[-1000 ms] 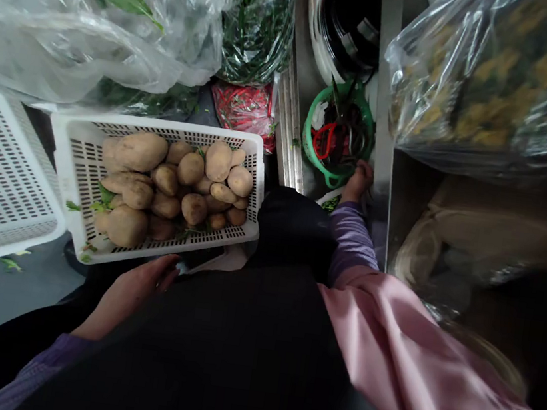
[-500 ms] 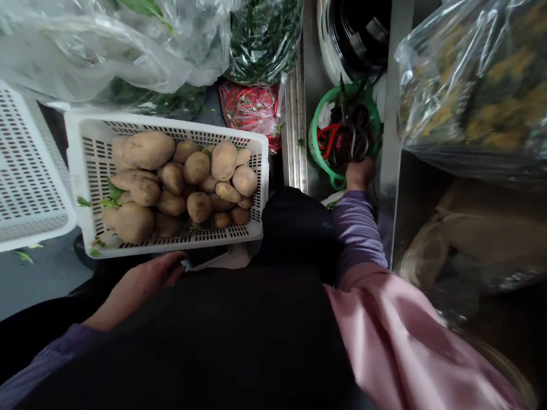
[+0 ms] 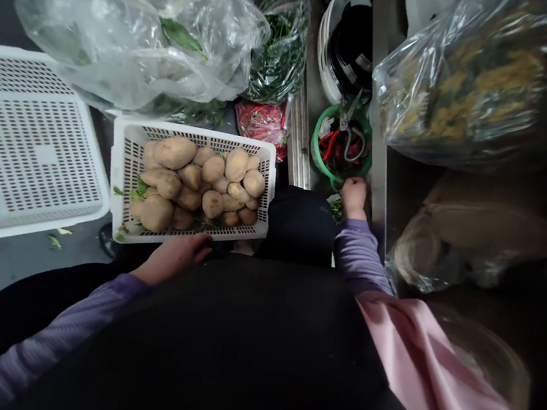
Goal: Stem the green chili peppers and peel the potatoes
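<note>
My left hand (image 3: 174, 258) is by the near side of a white plastic crate (image 3: 115, 164) filled with potatoes (image 3: 175, 152). Its fingers curl inward, and what they hold, if anything, is hidden. My right hand (image 3: 354, 197) is closed just below a small green basket (image 3: 314, 146), close to its handle. I cannot make out anything inside the fingers. In this basket lie scissors (image 3: 347, 122) with grey handles, along with red chilies (image 3: 328, 146) and dark bits. Some chopped greens (image 3: 336, 210) show beside my right hand.
A second white crate (image 3: 33, 153) stands at the left. Behind the potatoes lie a large clear plastic bag (image 3: 136, 19), bagged greens (image 3: 278, 51) and bagged red chilies (image 3: 261, 121). Black and white dishes (image 3: 347, 47) stand at the back. Another full bag (image 3: 465, 89) sits right, above wrapped brown bundles (image 3: 477, 225).
My right hand has drawn back from the green basket's near rim, and the scissors there show more fully. My left hand has come closer to the potato crate. The whole view has shifted.
</note>
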The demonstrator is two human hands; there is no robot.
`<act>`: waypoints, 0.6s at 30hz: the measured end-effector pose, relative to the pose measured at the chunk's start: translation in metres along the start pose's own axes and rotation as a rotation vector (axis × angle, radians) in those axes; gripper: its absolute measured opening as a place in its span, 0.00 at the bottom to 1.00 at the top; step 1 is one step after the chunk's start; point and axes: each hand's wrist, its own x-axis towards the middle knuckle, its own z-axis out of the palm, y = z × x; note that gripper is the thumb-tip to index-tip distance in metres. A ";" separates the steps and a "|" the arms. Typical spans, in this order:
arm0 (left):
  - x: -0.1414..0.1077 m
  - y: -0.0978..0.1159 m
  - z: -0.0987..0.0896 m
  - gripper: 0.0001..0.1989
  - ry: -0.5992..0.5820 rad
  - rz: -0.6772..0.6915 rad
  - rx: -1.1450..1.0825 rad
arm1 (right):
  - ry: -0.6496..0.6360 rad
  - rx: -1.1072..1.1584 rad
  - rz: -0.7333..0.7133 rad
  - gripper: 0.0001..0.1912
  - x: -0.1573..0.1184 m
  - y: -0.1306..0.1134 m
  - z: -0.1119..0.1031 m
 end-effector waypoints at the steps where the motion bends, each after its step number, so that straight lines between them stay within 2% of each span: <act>1: 0.001 0.001 0.000 0.19 0.017 0.003 0.018 | 0.018 0.002 -0.047 0.14 -0.011 0.004 -0.003; 3: 0.005 0.004 -0.001 0.19 0.137 0.015 -0.001 | 0.088 0.021 -0.285 0.14 -0.031 0.007 -0.012; 4: 0.006 0.007 -0.003 0.19 0.246 0.026 -0.023 | 0.114 0.037 -0.452 0.14 -0.041 0.003 -0.019; 6: 0.007 0.016 -0.009 0.21 0.549 0.079 -0.040 | 0.100 0.098 -0.794 0.15 -0.063 -0.017 -0.036; 8: 0.007 0.028 -0.017 0.24 0.882 0.182 0.022 | -0.003 0.193 -1.082 0.15 -0.090 -0.052 -0.056; 9: 0.006 0.034 -0.021 0.26 1.016 0.241 0.068 | -0.086 0.242 -1.209 0.15 -0.106 -0.073 -0.066; 10: 0.006 0.040 -0.025 0.27 1.096 0.294 0.110 | -0.185 0.285 -1.325 0.15 -0.124 -0.094 -0.074; 11: 0.006 0.044 -0.028 0.26 1.111 0.337 0.146 | -0.292 0.323 -1.420 0.15 -0.141 -0.113 -0.080; 12: 0.006 0.048 -0.030 0.24 1.057 0.364 0.167 | -0.398 0.351 -1.486 0.16 -0.156 -0.128 -0.084; 14: 0.009 0.049 -0.030 0.16 0.831 0.323 0.168 | -0.609 0.395 -1.529 0.16 -0.171 -0.144 -0.083; 16: 0.012 0.045 -0.029 0.11 0.625 0.158 0.136 | -0.779 0.440 -1.434 0.18 -0.157 -0.140 -0.071; 18: 0.013 0.039 -0.026 0.11 0.513 -0.033 0.075 | -0.809 0.520 -1.172 0.26 -0.115 -0.121 -0.051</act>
